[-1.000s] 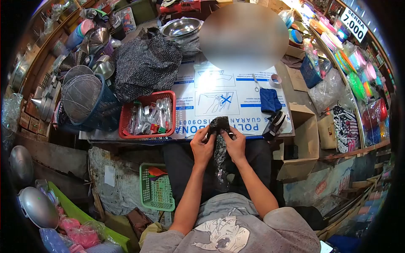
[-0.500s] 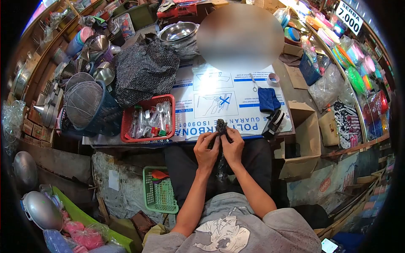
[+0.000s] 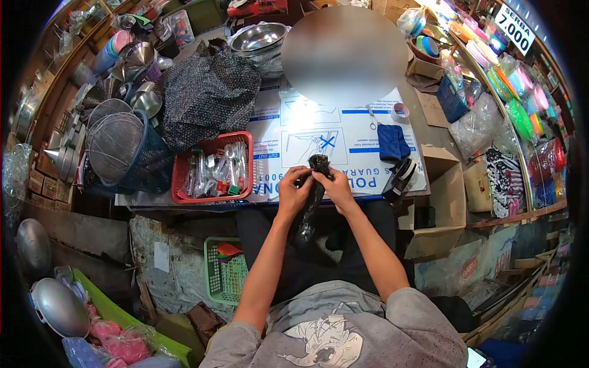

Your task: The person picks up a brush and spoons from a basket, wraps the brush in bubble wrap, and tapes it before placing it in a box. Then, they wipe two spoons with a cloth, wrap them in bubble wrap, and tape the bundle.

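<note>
A long, narrow bundle of shiny black plastic [image 3: 311, 205] hangs between my hands, its crumpled upper end poking above my fingers and its lower end over my dark trousers. My left hand [image 3: 294, 190] pinches it near the top from one side. From the other side, my right hand [image 3: 335, 189] grips the same end, fingers closed. What the plastic wraps, if anything, cannot be seen. Just beyond my hands lies the white printed sheet [image 3: 288, 153] on the table. Left of them stands a red basket [image 3: 176, 184] of packaged cutlery.
Scissors [image 3: 372, 116], a tape roll [image 3: 400, 111], a blue cloth [image 3: 393, 142] and a black tape-dispenser-like object [image 3: 399, 179] lie to the right. Black bubble wrap [image 3: 211, 98] and metal bowls [image 3: 259, 38] sit behind. An open carton [image 3: 446, 196] stands right; a green basket [image 3: 211, 270] is below the table.
Both hands have risen slightly toward the table with the black plastic bundle. Its lower end has swung left and shows more. The camera view has shifted a little.
</note>
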Available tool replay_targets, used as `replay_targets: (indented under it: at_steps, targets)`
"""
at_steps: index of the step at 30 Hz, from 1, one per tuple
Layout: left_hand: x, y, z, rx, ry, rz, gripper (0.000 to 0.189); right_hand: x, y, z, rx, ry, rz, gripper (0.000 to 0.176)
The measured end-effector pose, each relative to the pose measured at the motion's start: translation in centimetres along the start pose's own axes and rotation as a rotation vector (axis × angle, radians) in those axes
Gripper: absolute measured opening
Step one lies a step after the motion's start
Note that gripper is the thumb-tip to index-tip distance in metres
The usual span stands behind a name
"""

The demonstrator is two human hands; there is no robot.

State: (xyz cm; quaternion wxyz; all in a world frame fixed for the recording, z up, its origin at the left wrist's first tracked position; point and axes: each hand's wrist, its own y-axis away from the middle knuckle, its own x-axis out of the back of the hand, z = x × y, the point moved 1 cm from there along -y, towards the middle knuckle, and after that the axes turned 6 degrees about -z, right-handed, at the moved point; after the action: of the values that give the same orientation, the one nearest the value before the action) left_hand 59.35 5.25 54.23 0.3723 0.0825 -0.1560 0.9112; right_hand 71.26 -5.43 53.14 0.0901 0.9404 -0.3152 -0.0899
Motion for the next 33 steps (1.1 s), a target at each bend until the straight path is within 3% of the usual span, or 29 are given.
replay_targets:
  at_steps: [6,7,8,9,11,12,15,17,19,21,22,27,29,33]
  targets:
    - [-0.9,-3.0,-5.8,-0.027,-0.06,0.0,0.024,0.2,-4.7,2.0,0.084,0.242,0.04,0.036]
    - [-1.0,-3.0,-6.5,-0.049,-0.084,0.005,0.027,0.4,-5.6,2.6,0.076,0.244,0.036,0.036]
    - [-1.2,-2.9,-7.2,0.035,0.044,-0.011,0.042,0.7,-6.4,3.0,0.07,0.245,0.05,0.036]
    - [-1.4,-2.5,-7.1,0.041,0.044,-0.01,0.042,1.0,-7.2,3.5,0.065,0.246,0.066,0.035]
    - [-1.6,-1.0,-6.5,0.125,0.057,0.086,0.055,1.4,-8.8,4.4,0.038,0.29,0.088,0.034]
    - [-1.7,-0.1,-7.1,0.091,-0.145,0.074,0.059,1.6,-9.3,4.7,0.053,0.284,0.112,0.033]
    - [-3.1,2.1,-9.0,0.141,-0.137,0.07,0.061,2.2,-11.4,7.0,0.017,0.243,0.141,0.032]
    - [-3.7,2.8,-9.1,0.12,-0.117,0.097,0.063,2.1,-11.5,7.2,0.096,0.248,0.169,0.027]
    - [-4.1,2.7,-9.3,0.292,-0.189,0.024,0.058,2.1,-10.1,5.6,0.168,0.417,0.179,0.028]
    - [-4.5,2.3,-9.9,0.291,-0.22,0.031,0.057,2.7,-9.1,5.2,0.516,0.726,0.057,0.043]
    - [-4.6,2.1,-10.4,0.291,-0.247,0.02,0.057,2.9,-8.8,5.4,0.585,0.707,0.01,0.05]
    - [-4.5,2.0,-10.5,0.235,-0.25,0.042,0.058,3.1,-7.2,5.9,0.575,0.77,-0.074,0.044]
    - [-4.0,1.8,-8.4,0.206,-0.196,0.032,0.057,3.4,-7.3,7.1,0.75,0.909,-0.084,0.045]
    - [-4.2,2.2,-9.9,0.15,-0.188,0.022,0.055,3.4,-6.1,6.4,0.783,1.16,-0.076,0.049]
